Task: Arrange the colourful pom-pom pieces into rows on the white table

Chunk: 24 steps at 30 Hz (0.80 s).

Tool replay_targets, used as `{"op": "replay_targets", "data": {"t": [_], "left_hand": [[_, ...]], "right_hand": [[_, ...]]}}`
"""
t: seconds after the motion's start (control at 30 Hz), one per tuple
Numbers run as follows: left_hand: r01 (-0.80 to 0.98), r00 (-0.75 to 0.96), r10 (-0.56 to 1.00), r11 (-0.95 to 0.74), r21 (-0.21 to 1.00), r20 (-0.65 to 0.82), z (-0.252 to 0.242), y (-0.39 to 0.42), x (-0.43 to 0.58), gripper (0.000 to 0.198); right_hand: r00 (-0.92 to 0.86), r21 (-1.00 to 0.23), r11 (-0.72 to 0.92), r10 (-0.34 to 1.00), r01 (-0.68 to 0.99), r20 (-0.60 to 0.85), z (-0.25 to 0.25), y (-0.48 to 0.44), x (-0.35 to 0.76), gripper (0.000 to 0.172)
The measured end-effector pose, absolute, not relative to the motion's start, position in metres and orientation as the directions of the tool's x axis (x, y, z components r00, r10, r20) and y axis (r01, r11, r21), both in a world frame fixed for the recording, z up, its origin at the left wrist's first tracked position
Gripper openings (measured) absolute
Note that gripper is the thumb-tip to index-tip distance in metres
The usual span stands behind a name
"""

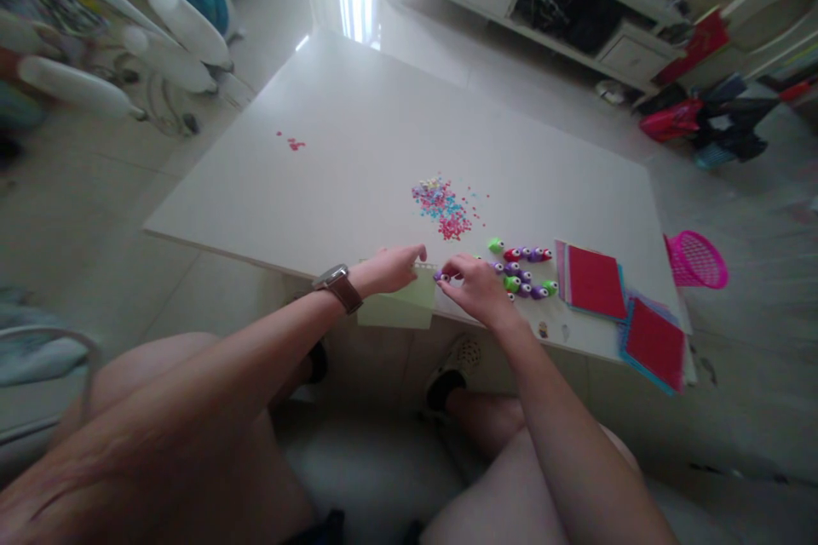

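Note:
A pale green see-through bag (400, 306) lies at the table's near edge and partly hangs over it, with a whitish strip along its top. My left hand (393, 268), fingers curled, is on the bag's upper part. Just right of the bag, my right hand (474, 285) pinches a small purple figure with a round eye (440, 277). Similar eyed figures in purple, green and red, such as this green one (496, 245), lie grouped beside my right hand. My fingers hide part of the bag's top.
Beyond my hands is a pile of confetti-like bits (447, 209), with a few red bits (295, 144) farther left. Red-topped stacks of thin squares (596, 281) (653, 342) lie right on the white table (358, 119). A pink basket (699, 260) stands past its right edge.

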<state>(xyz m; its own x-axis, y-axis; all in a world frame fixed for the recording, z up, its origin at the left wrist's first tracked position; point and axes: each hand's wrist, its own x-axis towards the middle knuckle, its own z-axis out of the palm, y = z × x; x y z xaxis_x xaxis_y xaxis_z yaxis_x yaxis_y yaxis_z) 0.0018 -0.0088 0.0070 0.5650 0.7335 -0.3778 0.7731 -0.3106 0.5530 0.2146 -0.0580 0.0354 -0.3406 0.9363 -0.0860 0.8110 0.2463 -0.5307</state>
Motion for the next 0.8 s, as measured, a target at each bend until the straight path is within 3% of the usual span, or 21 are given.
{"op": "replay_targets", "data": {"t": [0.8], "left_hand": [[0.762,0.577,0.722,-0.311,0.568,-0.38,0.0089,-0.0126,0.0044,0.046]], "right_hand": [[-0.398,-0.529,0.286,0.911,0.799,-0.109,0.0285,-0.0575,0.2156,0.012]]}}
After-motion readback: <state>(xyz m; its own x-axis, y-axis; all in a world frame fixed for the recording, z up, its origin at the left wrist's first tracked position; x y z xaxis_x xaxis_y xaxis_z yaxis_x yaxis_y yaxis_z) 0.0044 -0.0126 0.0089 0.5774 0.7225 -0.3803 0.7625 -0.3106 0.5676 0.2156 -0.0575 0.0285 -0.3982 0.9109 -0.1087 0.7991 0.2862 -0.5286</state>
